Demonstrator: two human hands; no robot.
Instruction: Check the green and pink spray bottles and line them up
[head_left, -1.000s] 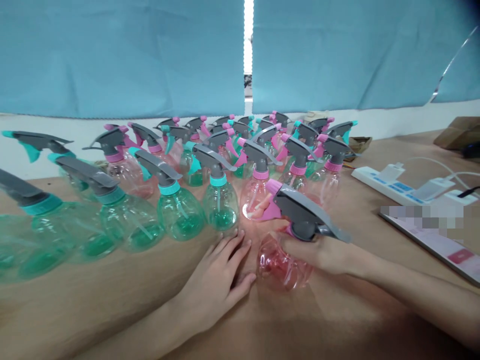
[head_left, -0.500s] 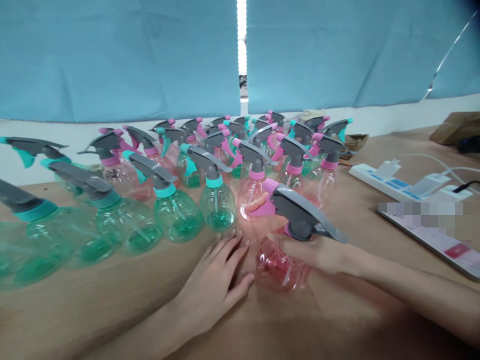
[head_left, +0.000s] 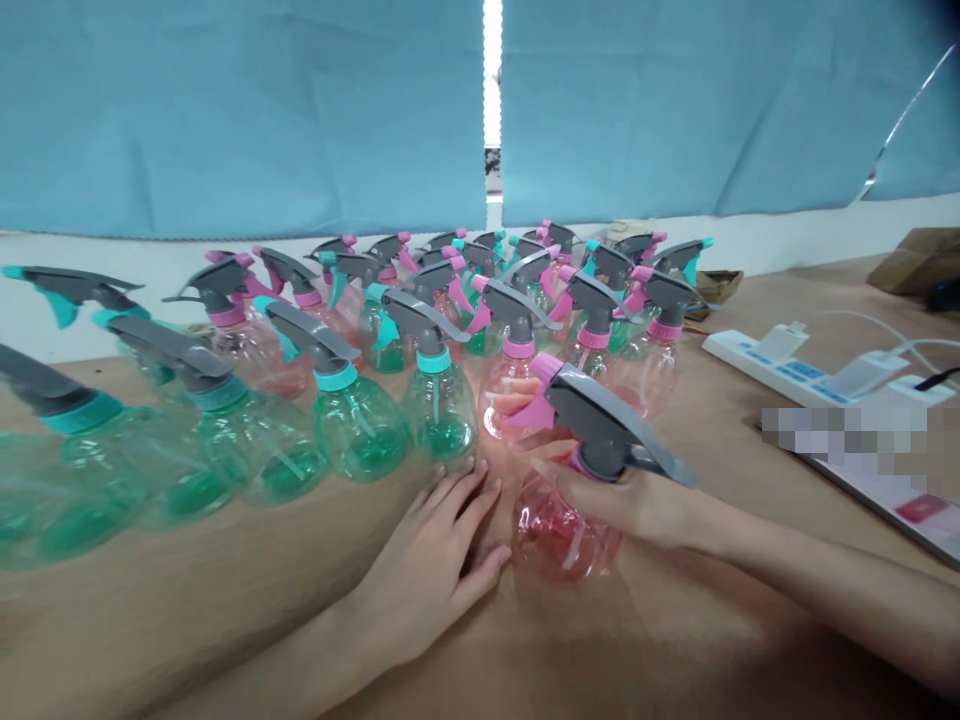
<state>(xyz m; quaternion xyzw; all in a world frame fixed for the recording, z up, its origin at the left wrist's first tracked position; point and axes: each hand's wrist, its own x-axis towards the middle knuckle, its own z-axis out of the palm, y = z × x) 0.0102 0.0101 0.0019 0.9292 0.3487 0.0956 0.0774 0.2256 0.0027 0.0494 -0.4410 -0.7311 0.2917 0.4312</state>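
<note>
My right hand [head_left: 637, 505] is wrapped round the neck of a pink spray bottle [head_left: 559, 530] with a grey head and pink nozzle, pointing away to the left. Its fingers reach past the pink trigger [head_left: 536, 408], a couple of them stretched out in front of it. Some red liquid shows low in this bottle, which looks upright on the table. Just left of it, my left hand [head_left: 431, 560] lies flat on the tabletop, fingers spread, holding nothing. Its fingertips are close to a green spray bottle [head_left: 441, 415] with a turquoise collar.
Several green and pink spray bottles stand in rows, among them a green one [head_left: 364, 435] and a pink one [head_left: 262, 355]. At right lie a white power strip [head_left: 750, 355] with plugs and cables, and a phone-like slab [head_left: 885, 500]. A blue curtain [head_left: 300, 110] hangs behind.
My right hand's fingers have stretched further out from the trigger, and more of them show. The left hand stays in place. The view has shifted slightly.
</note>
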